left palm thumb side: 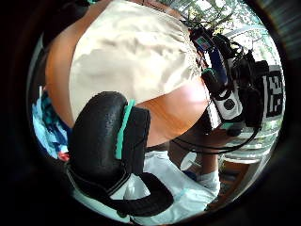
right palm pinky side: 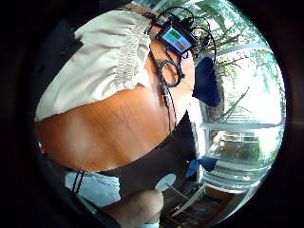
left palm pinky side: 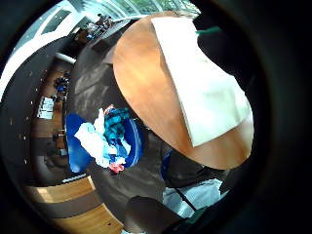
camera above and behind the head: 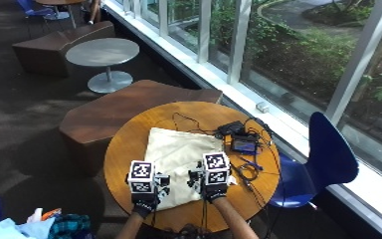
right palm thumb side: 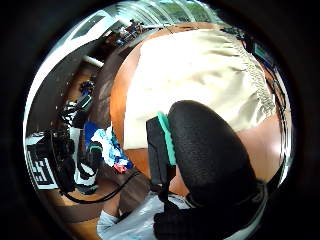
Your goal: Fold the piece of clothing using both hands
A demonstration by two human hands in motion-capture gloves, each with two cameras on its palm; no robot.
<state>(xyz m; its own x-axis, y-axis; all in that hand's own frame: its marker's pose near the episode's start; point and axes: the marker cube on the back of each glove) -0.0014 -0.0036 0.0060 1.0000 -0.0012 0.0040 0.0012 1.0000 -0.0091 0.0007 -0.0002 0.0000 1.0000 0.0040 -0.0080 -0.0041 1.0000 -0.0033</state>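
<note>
Cream cloth, the piece of clothing [camera above and behind the head: 178, 162], lies spread flat on the round wooden counter [camera above and behind the head: 128, 139]; it sits left of the counter's middle, its near edge just under the two gloved hands, its gathered, elastic-looking edge [right palm pinky side: 127, 52] on the side toward a small screen device [camera above and behind the head: 245, 146] and its tangle of cables. The left hand [camera above and behind the head: 144, 191] and right hand [camera above and behind the head: 211, 185] hover over the near edge, close together, the left near the near-left corner and the right by the near-right part of the hem; from the outside view their backs hide the fingers, and the palm views show the cloth lying undisturbed below, so neither seems to hold it; whether the fingers are released or curled I cannot tell.

The step in hand looks like taking the near edge for a first fold; to do it well, each hand should pinch a corner of that edge, wider apart than they are now, lift evenly and carry it straight across so the edges meet without a skew.

The garment's long axis runs from the person out toward the far rim, tilted slightly leftward; the gathered edge faces right, toward the cables, which should stay out of the fold. A blue chair [camera above and behind the head: 327, 154] stands beside the counter.
</note>
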